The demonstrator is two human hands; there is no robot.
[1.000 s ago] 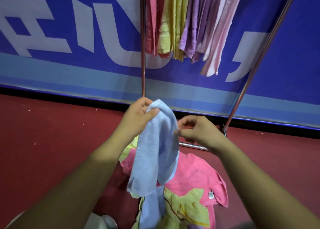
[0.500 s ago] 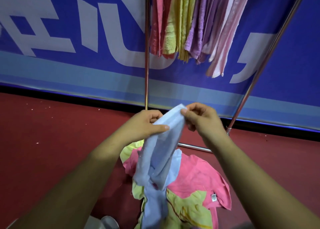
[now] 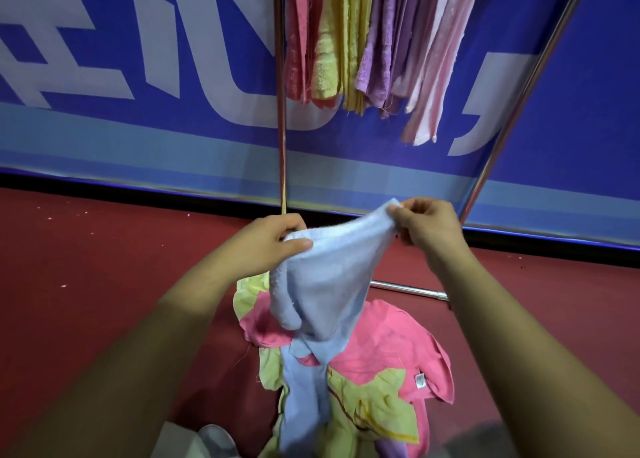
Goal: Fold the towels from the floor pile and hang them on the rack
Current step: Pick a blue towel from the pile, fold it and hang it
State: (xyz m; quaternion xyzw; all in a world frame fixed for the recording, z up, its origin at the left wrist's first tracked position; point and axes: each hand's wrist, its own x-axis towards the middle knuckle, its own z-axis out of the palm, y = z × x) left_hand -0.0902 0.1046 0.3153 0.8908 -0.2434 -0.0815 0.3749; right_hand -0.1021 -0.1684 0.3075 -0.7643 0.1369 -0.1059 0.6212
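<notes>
Pinching a blue towel (image 3: 325, 277) by its top edge, left hand (image 3: 273, 243) and right hand (image 3: 427, 224) spread it for folding above the pile (image 3: 388, 357).

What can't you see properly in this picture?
All in the head view:
- Rack: its top bar is cut off by the upper edge.
- Pile: partly hidden behind the blue towel and cut by the lower edge, so its towels cannot be counted.
- Blue towel: its lower end blends into blue cloth in the pile.
- Label in the pile: too small to read.
</notes>
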